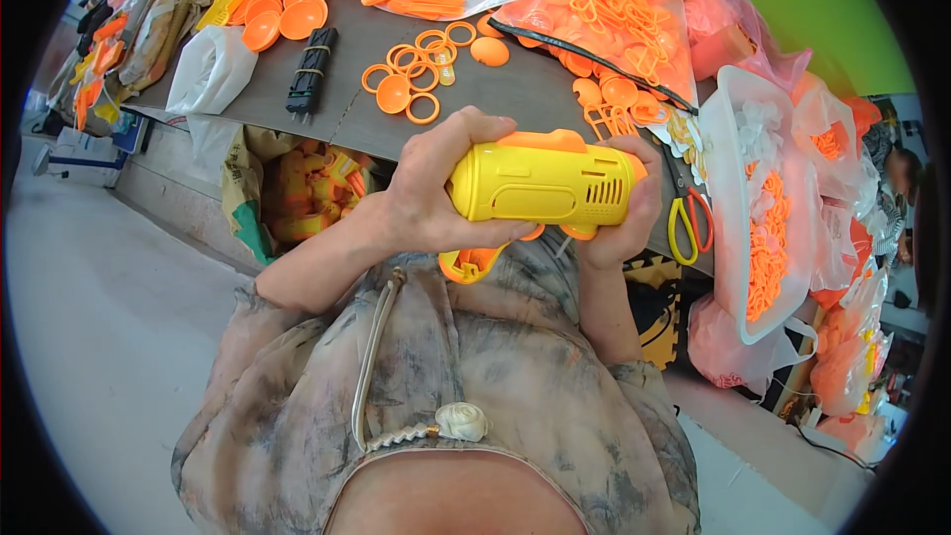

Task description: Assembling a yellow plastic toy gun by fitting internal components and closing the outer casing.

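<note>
A yellow plastic toy body (540,183) with orange trim is held sideways in front of my chest, above the near edge of the table. It has a rounded barrel shape, and vent slots show near its right end. My left hand (426,178) wraps round the left end, thumb below and fingers over the top. At the other end, my right hand (626,213) is closed round it, with its fingers partly hidden behind. Below the body hangs a yellow curved part (474,264) with an orange inside; how it joins the body is hidden.
Orange rings (423,107), orange cups (282,12) and a banded black bundle (312,71) lie on the grey table (347,35). Scissors (690,228) lie beside a white bin (731,139) of small orange parts. A sack (246,193) of yellow-orange pieces stands below the table edge.
</note>
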Demonstrator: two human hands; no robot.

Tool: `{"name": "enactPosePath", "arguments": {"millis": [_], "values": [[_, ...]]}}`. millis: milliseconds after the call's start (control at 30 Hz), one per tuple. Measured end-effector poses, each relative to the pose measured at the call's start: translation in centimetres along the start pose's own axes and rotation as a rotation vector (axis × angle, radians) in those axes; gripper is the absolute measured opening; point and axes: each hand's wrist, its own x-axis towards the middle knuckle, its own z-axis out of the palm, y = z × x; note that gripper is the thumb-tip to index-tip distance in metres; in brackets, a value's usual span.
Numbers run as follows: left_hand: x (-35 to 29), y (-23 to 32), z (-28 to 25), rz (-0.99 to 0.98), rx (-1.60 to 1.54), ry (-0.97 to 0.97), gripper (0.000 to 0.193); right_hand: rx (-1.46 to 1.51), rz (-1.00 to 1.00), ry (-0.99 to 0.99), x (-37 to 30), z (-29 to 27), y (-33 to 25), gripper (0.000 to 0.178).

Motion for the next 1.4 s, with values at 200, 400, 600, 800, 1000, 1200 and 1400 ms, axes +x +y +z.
{"name": "enactPosePath", "arguments": {"millis": [200,400,600,800,1000,1200,1400], "values": [[0.4,-0.5,-0.5,-0.18,-0.177,-0.014,0.066,-0.095,0.08,-0.019,0.2,0.1,-0.1,0.045],[1.2,-0.1,-2.1,-0.217,-0.206,-0.089,0.073,-0.165,0.067,-0.196,1.3,-0.6,-0.6,0.048],[1.0,-0.6,-3.1,-0.298,-0.303,-0.137,0.071,-0.39,0.145,-0.814,5.7,-1.2,-4.9,0.083],[1.5,-0.6,-3.6,-0.183,-0.127,-0.226,0.07,-0.687,0.016,-1.039,5.8,-0.2,-6.0,0.084],[3.2,1.4,-3.3,0.141,0.488,-0.357,0.065,-0.74,-0.163,-1.022,5.5,-0.3,-4.5,0.08],[3.6,-2.2,-2.2,0.226,0.38,-0.443,0.059,-0.721,-0.251,-1.017,5.1,-1.0,-2.6,0.081],[3.9,-4.7,-0.9,0.182,0.285,-0.531,0.055,-0.784,-0.114,-1.133,5.3,-2.0,-0.6,0.077]]}}
